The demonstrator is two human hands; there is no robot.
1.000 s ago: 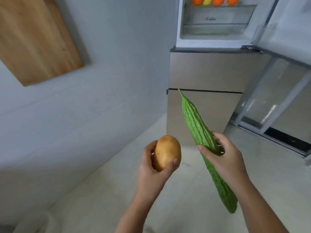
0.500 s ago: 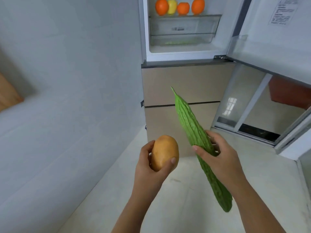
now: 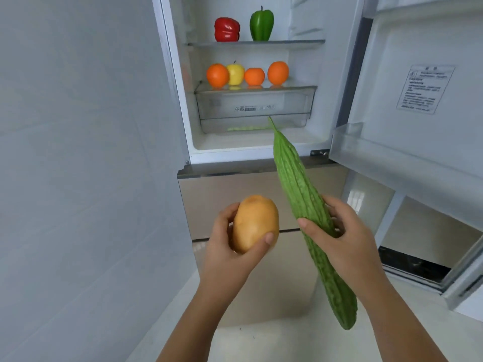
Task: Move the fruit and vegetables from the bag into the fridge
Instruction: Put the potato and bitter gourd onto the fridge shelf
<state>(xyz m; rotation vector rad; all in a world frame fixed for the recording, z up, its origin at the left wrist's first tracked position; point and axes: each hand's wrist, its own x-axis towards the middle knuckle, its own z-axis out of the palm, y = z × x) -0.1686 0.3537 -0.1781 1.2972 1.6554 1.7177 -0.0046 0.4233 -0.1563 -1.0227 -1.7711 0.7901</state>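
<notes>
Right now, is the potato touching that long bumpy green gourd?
Apart. The head view shows the potato in the left hand and the gourd in the right hand, with the beige fridge front visible between them.

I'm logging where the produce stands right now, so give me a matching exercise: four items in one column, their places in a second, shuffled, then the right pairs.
Items:
1. potato
2. bitter gourd
3. red pepper
4. yellow apple

Places:
A. upper fridge shelf, beside the green pepper
B. held in the right hand
C. held in the left hand
D. lower shelf above the crisper drawer, between oranges

Pairs: 1-C, 2-B, 3-A, 4-D
</notes>
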